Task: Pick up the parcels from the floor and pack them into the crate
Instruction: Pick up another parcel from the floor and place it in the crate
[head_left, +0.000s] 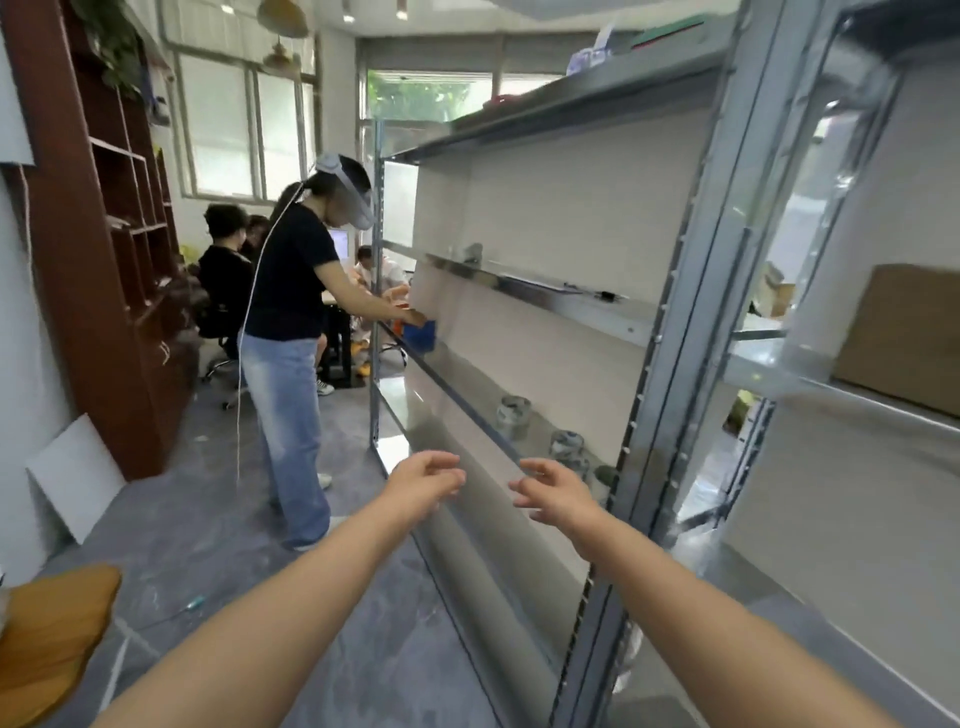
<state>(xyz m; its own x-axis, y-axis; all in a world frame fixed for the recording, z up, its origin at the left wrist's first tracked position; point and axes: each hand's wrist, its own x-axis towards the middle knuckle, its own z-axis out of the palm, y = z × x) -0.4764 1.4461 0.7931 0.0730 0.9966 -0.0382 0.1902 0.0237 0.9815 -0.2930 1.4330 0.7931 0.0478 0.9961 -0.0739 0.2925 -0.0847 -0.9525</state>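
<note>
The left hand (426, 480) and right hand (553, 493) are held out empty, fingers loosely spread, before a tall grey metal shelving rack (670, 332). A blue plastic crate (422, 335) is seen at the rack's far end, beside a standing person in black (291, 291); a mustard-yellow soft parcel (52, 639) is seen left of the rack.

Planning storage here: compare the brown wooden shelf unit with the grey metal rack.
The brown wooden shelf unit stands on the left; the grey metal rack runs along the right. The wooden unit is split into small cubbies; the rack has long open shelves. Both are tall, multi-tier shelving.
</note>
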